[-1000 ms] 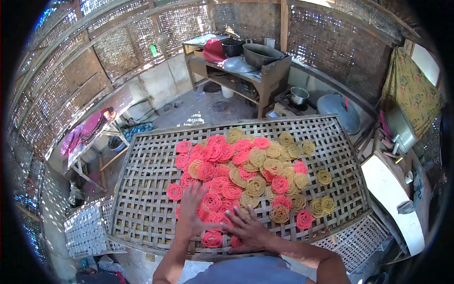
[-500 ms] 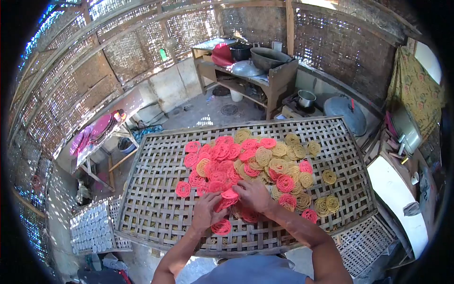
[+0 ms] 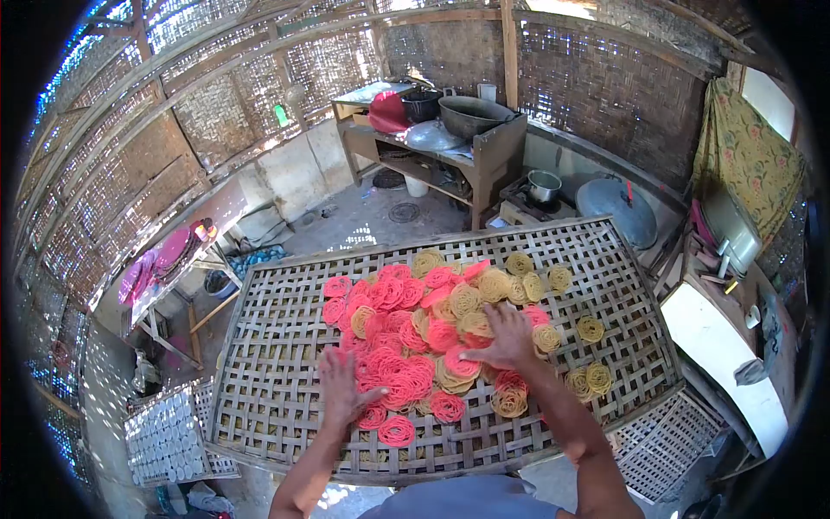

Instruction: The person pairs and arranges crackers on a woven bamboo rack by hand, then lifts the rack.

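Observation:
A heap of round, lacy coiled crackers lies on a woven bamboo rack. Pink crackers make up most of its left and near side, and yellowish crackers most of its far and right side. At the heap's left edge is my left hand, fingers spread, its fingertips touching or just over the pink crackers. My right hand reaches over the right part, thumb well apart from the fingers, resting on or close above the crackers. Neither hand shows a cracker in its grip. The palms hide what lies beneath them.
Behind the rack stands a wooden shelf with a large pot. A small pot and a big round lid are at the back right. A low bench stands left, a white panel right.
My hands were close together over pink crackers at the heap's near side. They have since parted, left hand leftward, right hand right and away from me. The crackers are more spread out.

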Motion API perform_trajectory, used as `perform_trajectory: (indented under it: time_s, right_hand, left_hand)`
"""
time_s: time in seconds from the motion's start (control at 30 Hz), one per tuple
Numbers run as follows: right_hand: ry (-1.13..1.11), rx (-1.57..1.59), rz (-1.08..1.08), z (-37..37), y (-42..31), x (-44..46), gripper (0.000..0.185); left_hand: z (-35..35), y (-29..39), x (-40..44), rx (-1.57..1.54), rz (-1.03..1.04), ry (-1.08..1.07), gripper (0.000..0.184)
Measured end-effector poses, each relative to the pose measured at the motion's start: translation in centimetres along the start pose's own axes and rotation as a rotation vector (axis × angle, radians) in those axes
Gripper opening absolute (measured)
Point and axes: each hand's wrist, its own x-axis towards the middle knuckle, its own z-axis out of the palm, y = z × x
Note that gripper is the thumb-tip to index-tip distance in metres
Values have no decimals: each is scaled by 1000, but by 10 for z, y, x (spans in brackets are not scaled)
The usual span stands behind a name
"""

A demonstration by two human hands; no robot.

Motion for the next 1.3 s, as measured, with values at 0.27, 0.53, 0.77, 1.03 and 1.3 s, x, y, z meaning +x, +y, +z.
perform_trajectory:
  time_s: [0.27,0.53,0.77,1.03,1.3]
  right_hand:
    - [185,263,-245,30,-66,-6,101]
    - [116,293,-417,-47,-83,5,95]
    - [-8,371,-403,-73,-57,35,72]
    - [47,263,-258,-26,-40,169,105]
    - [-203,106,-166,56,-78,222,119]
  left_hand:
    - [-18,97,44,-975,-231,-56,87]
    - [-67,120,57,-947,-206,225,45]
    - [-106,96,61,-840,-359,197,28]
    - [-43,45,52,-299,-216,293,32]
    - [1,31,35,-298,-262,247,60]
